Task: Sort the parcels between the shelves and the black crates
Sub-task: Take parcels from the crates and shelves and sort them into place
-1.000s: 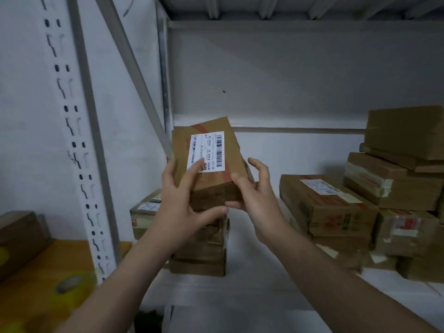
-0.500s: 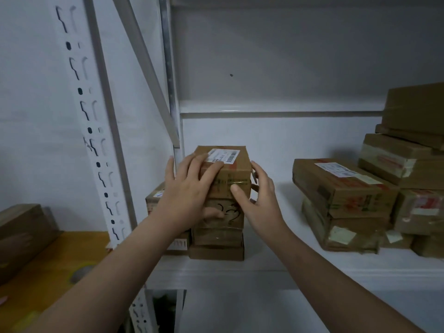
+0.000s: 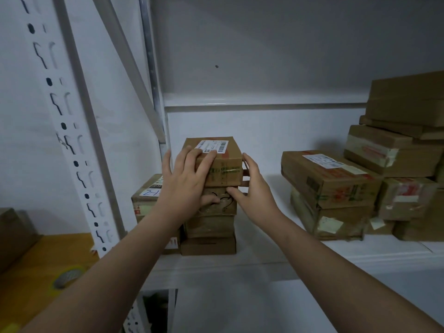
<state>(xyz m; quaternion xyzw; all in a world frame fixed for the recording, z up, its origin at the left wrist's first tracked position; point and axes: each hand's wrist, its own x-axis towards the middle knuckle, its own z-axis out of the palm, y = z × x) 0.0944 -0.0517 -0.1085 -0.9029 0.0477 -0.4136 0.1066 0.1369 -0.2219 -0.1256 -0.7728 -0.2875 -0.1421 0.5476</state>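
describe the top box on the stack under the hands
The top parcel is a brown cardboard box with a white barcode label on its top face and clear tape with green print across its front. It sits level on a stack of similar boxes on the white shelf. The left hand lies over its near left corner; the right hand touches its right side.

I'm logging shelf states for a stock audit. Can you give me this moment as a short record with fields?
place: white shelf
top parcel: brown box with barcode label, lying on a stack of brown boxes
left hand: fingers spread over the top parcel's near left corner, thumb on the box below
right hand: fingers straight against the stack's right side
neighbours: handwritten-label box behind on the left; pile of parcels to the right, apart from the stack
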